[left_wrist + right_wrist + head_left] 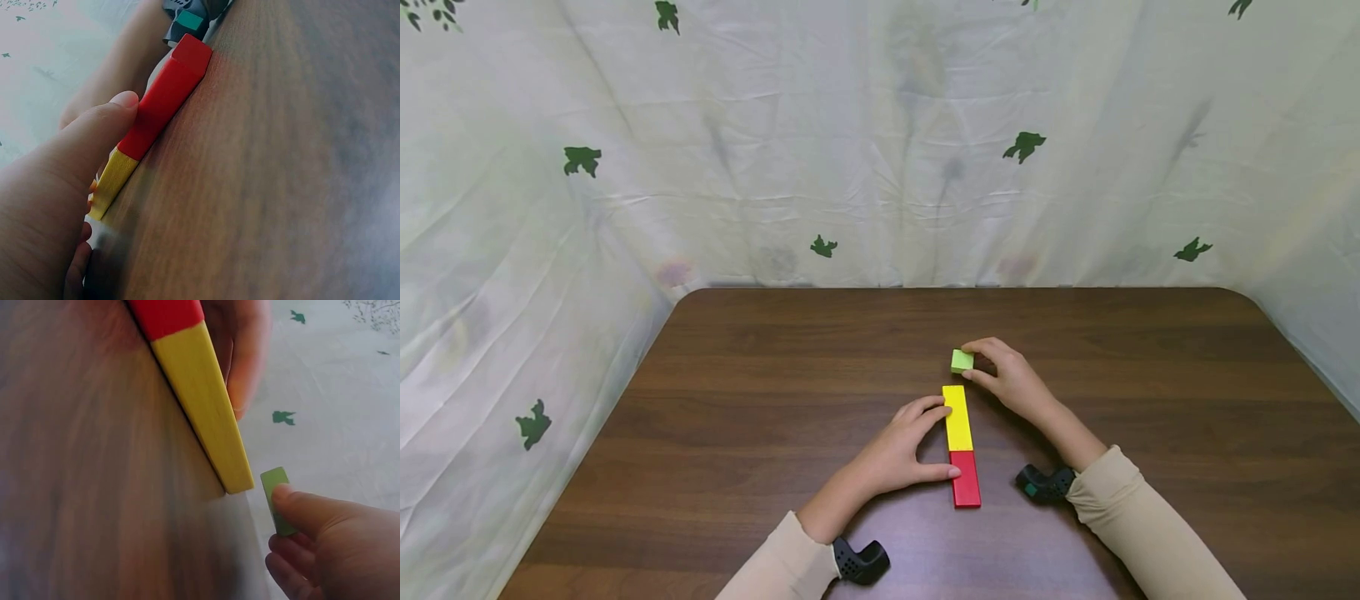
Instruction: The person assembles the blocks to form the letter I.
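A yellow block (957, 418) and a red block (966, 479) lie end to end on the table in one line, the red one nearer to me. My left hand (895, 450) is spread along their left side. Its thumb touches the red block and its fingertips touch the yellow one. Beyond the yellow block's far end, my right hand (1011, 379) pinches a small light green block (962, 361) between thumb and fingers. In the right wrist view, a gap separates this green block (275, 487) from the end of the yellow block (206, 403).
The brown wooden table (760, 375) has rounded far corners. Behind it hangs a pale cloth (865, 150) with green leaf shapes. A black wrist device sits on each arm, the left device (861, 562) and the right device (1043, 483) both close to the tabletop.
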`<state>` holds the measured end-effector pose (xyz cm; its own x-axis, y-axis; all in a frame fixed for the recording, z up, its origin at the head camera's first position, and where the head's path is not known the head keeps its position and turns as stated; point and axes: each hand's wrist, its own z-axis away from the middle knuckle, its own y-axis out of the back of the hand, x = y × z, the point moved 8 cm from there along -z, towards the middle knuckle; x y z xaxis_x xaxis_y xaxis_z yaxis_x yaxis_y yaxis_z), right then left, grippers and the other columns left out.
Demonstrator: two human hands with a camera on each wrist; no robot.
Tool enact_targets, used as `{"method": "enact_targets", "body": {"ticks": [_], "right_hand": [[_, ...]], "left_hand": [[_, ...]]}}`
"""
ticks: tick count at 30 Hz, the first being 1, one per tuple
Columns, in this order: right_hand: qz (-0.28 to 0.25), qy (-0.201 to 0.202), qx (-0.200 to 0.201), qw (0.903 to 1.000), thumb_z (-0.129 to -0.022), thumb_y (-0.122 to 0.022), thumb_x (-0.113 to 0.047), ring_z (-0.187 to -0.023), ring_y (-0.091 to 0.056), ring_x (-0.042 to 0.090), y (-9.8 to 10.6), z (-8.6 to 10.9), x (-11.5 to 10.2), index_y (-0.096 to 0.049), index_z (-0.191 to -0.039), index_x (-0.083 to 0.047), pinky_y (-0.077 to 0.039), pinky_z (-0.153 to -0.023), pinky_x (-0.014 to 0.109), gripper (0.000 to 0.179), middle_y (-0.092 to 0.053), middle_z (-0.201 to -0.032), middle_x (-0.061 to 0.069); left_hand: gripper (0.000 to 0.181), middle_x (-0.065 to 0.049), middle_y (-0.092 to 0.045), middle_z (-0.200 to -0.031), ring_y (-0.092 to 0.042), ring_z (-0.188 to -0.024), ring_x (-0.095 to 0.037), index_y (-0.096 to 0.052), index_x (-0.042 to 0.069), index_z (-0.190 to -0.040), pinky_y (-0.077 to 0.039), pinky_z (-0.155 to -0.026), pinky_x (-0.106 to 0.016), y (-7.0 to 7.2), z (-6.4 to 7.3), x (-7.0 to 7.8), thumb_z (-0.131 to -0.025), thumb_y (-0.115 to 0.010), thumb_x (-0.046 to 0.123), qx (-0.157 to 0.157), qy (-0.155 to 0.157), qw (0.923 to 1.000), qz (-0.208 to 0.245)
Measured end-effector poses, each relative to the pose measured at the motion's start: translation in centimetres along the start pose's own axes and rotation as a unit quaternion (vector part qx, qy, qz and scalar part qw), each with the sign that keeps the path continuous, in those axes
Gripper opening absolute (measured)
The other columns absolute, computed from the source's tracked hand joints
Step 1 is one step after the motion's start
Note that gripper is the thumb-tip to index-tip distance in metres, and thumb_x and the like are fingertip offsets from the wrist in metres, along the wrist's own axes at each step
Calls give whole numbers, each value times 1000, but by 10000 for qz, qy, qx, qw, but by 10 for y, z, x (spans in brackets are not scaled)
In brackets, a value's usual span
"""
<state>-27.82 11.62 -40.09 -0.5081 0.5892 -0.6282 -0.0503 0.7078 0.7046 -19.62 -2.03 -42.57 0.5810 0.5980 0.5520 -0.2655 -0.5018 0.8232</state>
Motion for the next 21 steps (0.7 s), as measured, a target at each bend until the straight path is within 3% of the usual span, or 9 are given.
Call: {"method": "enact_targets", "body": {"ticks": [21], "right_hand": [[-151,-92,-258,9995,-80,-67,-8,-95,-54,24,-16,-7,2,-57,-113,-2,-46,-83,38,35,-55,-111,12]], "left_hand": [[74,-1,-31,-139,-29,-125,-20,-42,12,-133,-34,-96,-38,-1,-1,-1,-75,-64,52,44,-83,10000,-28]]}}
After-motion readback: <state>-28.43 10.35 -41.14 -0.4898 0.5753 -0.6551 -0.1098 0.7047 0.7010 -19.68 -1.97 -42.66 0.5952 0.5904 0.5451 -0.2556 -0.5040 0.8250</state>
